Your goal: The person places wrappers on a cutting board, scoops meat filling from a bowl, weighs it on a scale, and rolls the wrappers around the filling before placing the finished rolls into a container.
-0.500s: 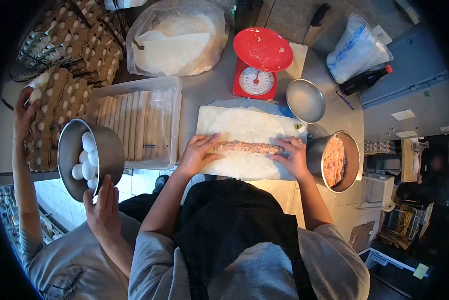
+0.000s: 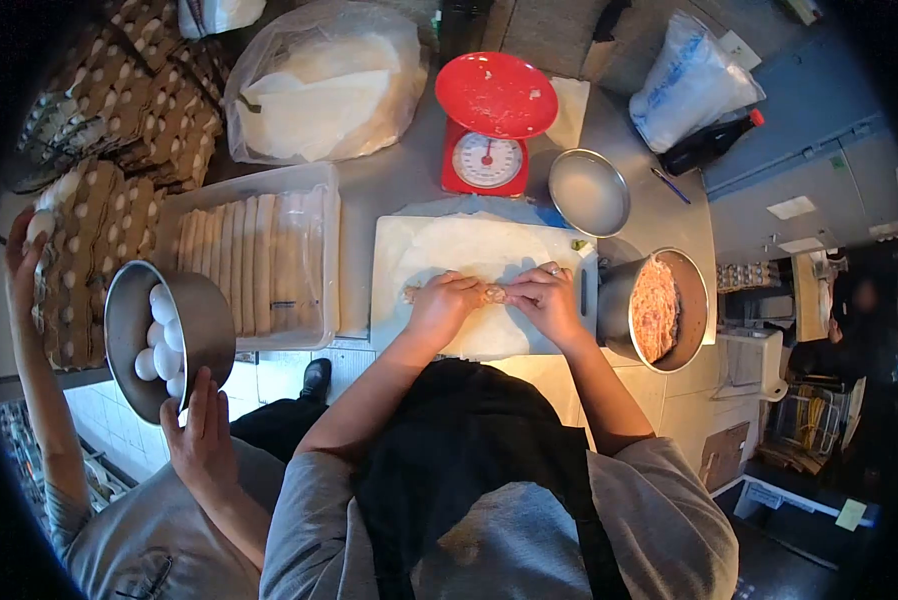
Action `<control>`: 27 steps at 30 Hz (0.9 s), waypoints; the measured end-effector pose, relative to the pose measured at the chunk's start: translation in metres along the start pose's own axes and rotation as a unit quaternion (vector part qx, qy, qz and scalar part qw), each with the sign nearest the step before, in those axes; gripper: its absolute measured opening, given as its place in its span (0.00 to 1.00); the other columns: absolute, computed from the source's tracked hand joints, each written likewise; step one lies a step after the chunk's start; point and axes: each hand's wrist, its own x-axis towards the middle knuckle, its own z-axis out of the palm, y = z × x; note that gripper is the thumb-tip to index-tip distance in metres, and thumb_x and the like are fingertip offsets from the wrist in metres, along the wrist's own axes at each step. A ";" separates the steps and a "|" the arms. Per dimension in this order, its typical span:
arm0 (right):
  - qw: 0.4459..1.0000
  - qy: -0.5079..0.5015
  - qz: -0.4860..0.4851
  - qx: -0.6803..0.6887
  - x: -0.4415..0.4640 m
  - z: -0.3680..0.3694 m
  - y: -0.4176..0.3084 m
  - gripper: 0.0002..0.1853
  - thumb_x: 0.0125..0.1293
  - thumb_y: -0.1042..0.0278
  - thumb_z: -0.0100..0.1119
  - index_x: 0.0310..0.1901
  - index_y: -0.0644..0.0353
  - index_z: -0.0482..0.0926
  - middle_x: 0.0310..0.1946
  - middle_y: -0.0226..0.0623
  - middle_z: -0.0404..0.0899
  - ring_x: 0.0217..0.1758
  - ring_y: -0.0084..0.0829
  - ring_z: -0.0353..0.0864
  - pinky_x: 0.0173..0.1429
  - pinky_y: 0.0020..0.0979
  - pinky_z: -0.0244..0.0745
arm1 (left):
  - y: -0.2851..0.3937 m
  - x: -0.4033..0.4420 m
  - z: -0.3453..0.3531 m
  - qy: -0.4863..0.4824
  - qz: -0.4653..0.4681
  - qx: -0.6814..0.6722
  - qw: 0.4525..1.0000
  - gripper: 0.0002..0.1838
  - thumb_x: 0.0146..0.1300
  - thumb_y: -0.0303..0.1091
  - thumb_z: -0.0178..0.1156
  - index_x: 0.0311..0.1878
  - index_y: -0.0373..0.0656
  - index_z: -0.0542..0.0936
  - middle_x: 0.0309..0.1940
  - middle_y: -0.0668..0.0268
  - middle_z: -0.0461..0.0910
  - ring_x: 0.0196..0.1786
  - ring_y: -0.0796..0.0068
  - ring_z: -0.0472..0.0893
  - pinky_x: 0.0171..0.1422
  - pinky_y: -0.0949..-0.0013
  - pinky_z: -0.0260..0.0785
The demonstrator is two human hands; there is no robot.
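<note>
A strip of ground meat filling [image 2: 494, 294] lies across a thin white round wrapper sheet [image 2: 474, 245] on the white cutting board [image 2: 385, 255]. Fingers of my left hand [image 2: 443, 310] are drawn together over the strip and hide most of its left part. Just to the right, my right hand [image 2: 544, 303] pinches the strip near its right end. Only a short piece shows between the hands, and a bit of the left end sticks out. Right of the board, a tilted metal pot [image 2: 697, 300] holds more ground meat [image 2: 655, 312].
Behind the board stand a red scale [image 2: 487, 160] and a metal bowl of cloudy liquid [image 2: 589, 192]. A plastic bin [image 2: 331, 250] of rolls is at left. A co-worker's hand [image 2: 205, 432] holds a pot of eggs [image 2: 214, 320]; their other hand takes an egg beside stacked egg trays [image 2: 99, 250].
My hands have moved inward from the strip's ends and closed over it. The head view has shifted slightly. The co-worker still holds the egg pot and an egg.
</note>
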 end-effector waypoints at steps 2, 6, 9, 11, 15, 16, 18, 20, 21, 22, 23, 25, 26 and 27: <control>1.000 0.009 0.012 0.009 -0.002 -0.005 0.005 0.09 0.44 0.61 0.75 0.31 0.45 0.88 0.34 0.19 0.83 0.43 0.28 0.75 0.49 0.35 0.61 | -0.001 0.004 0.015 0.002 0.005 -0.016 1.000 0.12 0.50 0.34 0.66 0.38 0.42 0.85 0.39 0.64 0.85 0.40 0.67 0.83 0.49 0.66 0.73; 0.999 0.019 0.049 0.015 -0.009 -0.015 0.009 0.11 0.43 0.61 0.76 0.31 0.46 0.88 0.33 0.20 0.82 0.42 0.29 0.75 0.49 0.35 0.60 | 0.016 0.019 0.018 0.005 -0.014 -0.026 1.000 0.14 0.48 0.34 0.68 0.40 0.41 0.84 0.37 0.64 0.85 0.38 0.66 0.82 0.47 0.66 0.73; 0.997 0.041 0.058 0.022 -0.015 -0.015 0.019 0.13 0.41 0.62 0.77 0.32 0.47 0.88 0.33 0.22 0.81 0.42 0.30 0.75 0.49 0.35 0.61 | 0.024 0.026 0.031 0.004 -0.030 -0.019 0.999 0.17 0.47 0.35 0.69 0.41 0.40 0.83 0.36 0.64 0.84 0.36 0.64 0.81 0.46 0.66 0.74; 0.995 0.055 0.070 0.046 -0.014 -0.025 0.011 0.14 0.40 0.65 0.78 0.33 0.49 0.88 0.34 0.23 0.81 0.41 0.31 0.74 0.49 0.35 0.62 | 0.030 0.031 0.032 -0.008 -0.040 -0.011 0.999 0.18 0.46 0.35 0.70 0.42 0.40 0.83 0.35 0.64 0.84 0.36 0.64 0.80 0.45 0.66 0.74; 0.994 0.050 0.079 0.054 -0.029 -0.020 0.034 0.18 0.39 0.71 0.77 0.37 0.53 0.88 0.35 0.29 0.79 0.41 0.33 0.74 0.49 0.33 0.66 | 0.037 0.038 0.047 0.010 -0.012 -0.013 1.000 0.17 0.47 0.36 0.68 0.43 0.43 0.83 0.33 0.67 0.82 0.39 0.66 0.79 0.47 0.66 0.73; 0.993 0.058 0.080 0.058 -0.028 -0.024 0.031 0.18 0.39 0.72 0.77 0.38 0.54 0.88 0.35 0.30 0.79 0.41 0.34 0.74 0.49 0.33 0.67 | 0.039 0.041 0.050 -0.003 -0.013 -0.007 1.000 0.19 0.47 0.36 0.68 0.44 0.42 0.83 0.35 0.67 0.82 0.40 0.66 0.79 0.47 0.66 0.73; 0.993 0.060 0.081 0.059 -0.029 -0.026 0.030 0.19 0.39 0.73 0.76 0.39 0.55 0.88 0.35 0.32 0.78 0.41 0.35 0.74 0.48 0.33 0.68 | 0.041 0.045 0.056 -0.029 -0.018 -0.002 0.999 0.19 0.48 0.35 0.68 0.46 0.42 0.83 0.37 0.66 0.82 0.42 0.66 0.79 0.47 0.66 0.73; 0.994 0.045 0.083 0.053 -0.033 -0.027 0.035 0.20 0.39 0.73 0.77 0.40 0.55 0.87 0.34 0.33 0.77 0.41 0.35 0.74 0.48 0.34 0.68 | 0.040 0.046 0.062 -0.052 -0.029 -0.005 0.998 0.19 0.50 0.35 0.67 0.47 0.43 0.83 0.38 0.67 0.80 0.44 0.66 0.78 0.49 0.65 0.72; 0.994 0.044 0.086 0.050 -0.035 -0.025 0.037 0.21 0.39 0.74 0.77 0.40 0.55 0.87 0.34 0.33 0.77 0.41 0.36 0.74 0.48 0.34 0.68 | 0.039 0.044 0.061 -0.056 -0.028 -0.003 0.998 0.19 0.51 0.35 0.66 0.48 0.44 0.83 0.38 0.67 0.80 0.45 0.66 0.78 0.49 0.64 0.72; 0.994 0.043 0.088 0.046 -0.037 -0.022 0.039 0.21 0.38 0.74 0.77 0.40 0.55 0.87 0.34 0.33 0.77 0.41 0.36 0.74 0.48 0.34 0.68 | 0.037 0.041 0.060 -0.059 -0.027 0.000 0.998 0.19 0.51 0.34 0.66 0.48 0.44 0.83 0.39 0.66 0.79 0.46 0.65 0.78 0.50 0.64 0.72; 0.994 0.042 0.090 0.042 -0.038 -0.021 0.041 0.21 0.38 0.74 0.77 0.41 0.55 0.87 0.34 0.33 0.77 0.41 0.36 0.74 0.48 0.34 0.68 | 0.035 0.038 0.058 -0.062 -0.025 0.003 0.998 0.19 0.52 0.34 0.65 0.49 0.44 0.82 0.39 0.66 0.79 0.46 0.64 0.78 0.51 0.63 0.72; 0.994 0.035 0.090 0.041 -0.038 -0.022 0.042 0.22 0.39 0.74 0.77 0.41 0.55 0.87 0.34 0.33 0.77 0.41 0.36 0.74 0.48 0.35 0.68 | 0.034 0.027 0.037 -0.063 -0.062 0.023 0.996 0.19 0.53 0.34 0.65 0.50 0.45 0.82 0.41 0.65 0.79 0.47 0.63 0.77 0.51 0.62 0.71; 0.995 0.032 0.090 0.041 -0.036 -0.023 0.041 0.22 0.39 0.73 0.77 0.41 0.54 0.87 0.34 0.33 0.77 0.41 0.36 0.74 0.48 0.35 0.68 | 0.032 0.020 0.024 -0.063 -0.080 0.032 0.994 0.19 0.53 0.34 0.65 0.51 0.45 0.82 0.41 0.65 0.79 0.47 0.62 0.77 0.52 0.61 0.71; 0.995 0.040 0.085 0.036 -0.032 -0.027 0.034 0.22 0.39 0.72 0.77 0.42 0.54 0.87 0.34 0.32 0.77 0.41 0.36 0.74 0.48 0.35 0.68 | 0.028 0.014 0.014 -0.062 -0.085 0.037 0.994 0.20 0.54 0.34 0.65 0.52 0.45 0.81 0.41 0.64 0.78 0.47 0.62 0.77 0.52 0.61 0.71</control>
